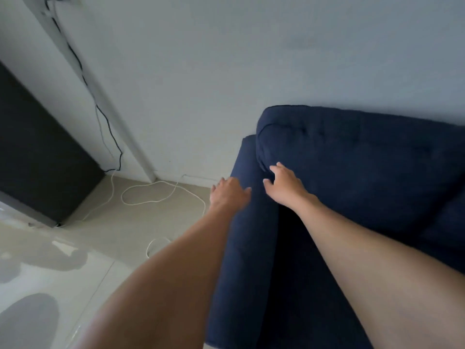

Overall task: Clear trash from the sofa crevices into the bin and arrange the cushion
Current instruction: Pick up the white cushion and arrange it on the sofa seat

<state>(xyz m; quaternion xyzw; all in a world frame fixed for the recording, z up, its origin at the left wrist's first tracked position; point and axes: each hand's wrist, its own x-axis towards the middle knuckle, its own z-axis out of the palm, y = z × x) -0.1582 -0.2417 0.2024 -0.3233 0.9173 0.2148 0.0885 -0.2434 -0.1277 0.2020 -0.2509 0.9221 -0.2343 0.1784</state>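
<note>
Your right hand [284, 183] rests spread, gripping nothing, on the lower corner of the navy back cushion [352, 167], which stands just beyond it against the wall [226, 71]. Your left hand [227, 192] lies flat and unclenched on the armrest [247, 235]. Judged soft, light and yielding (fabric unlikely to slip): take it at the corner seam. Loose cables [151, 195] trail over the glossy tiled floor [63, 285] left of your left hand. No trash or bin visible.

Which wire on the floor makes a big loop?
The white cable loops on the floor near the left hand. The black cable just hangs down the wall.
</note>
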